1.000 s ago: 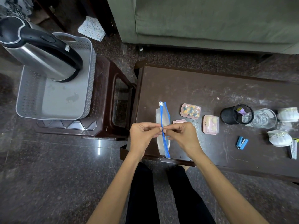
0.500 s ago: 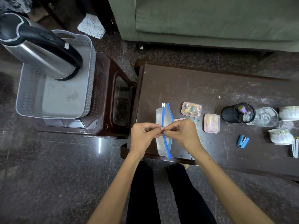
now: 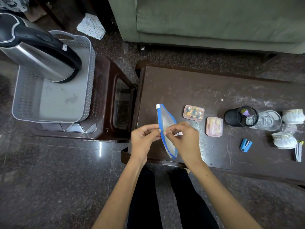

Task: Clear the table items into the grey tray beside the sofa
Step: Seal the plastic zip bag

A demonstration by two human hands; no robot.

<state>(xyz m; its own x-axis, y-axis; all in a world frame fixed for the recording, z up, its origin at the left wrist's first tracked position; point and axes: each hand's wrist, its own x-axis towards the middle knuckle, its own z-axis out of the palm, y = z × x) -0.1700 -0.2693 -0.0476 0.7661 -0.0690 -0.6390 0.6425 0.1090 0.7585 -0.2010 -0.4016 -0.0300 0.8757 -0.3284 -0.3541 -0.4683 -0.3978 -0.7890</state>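
Dark brown and scuffed, the low wooden table (image 3: 189, 83) carries the items along its near edge. Above its near left corner, the left hand (image 3: 143, 140) and right hand (image 3: 184, 139) each pinch one blue-zippered lip of a clear plastic pouch (image 3: 166, 123), holding its mouth apart. Left of the table, a perforated grey plastic tray (image 3: 52, 103) sits on a brown stool (image 3: 107, 103), holding a steel kettle (image 3: 38, 55).

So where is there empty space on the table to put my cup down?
The table's far half, toward the sofa, is bare, and so is the left end beyond the zip pouch. The right side is crowded: two pink boxes, mesh pen cup, glass.
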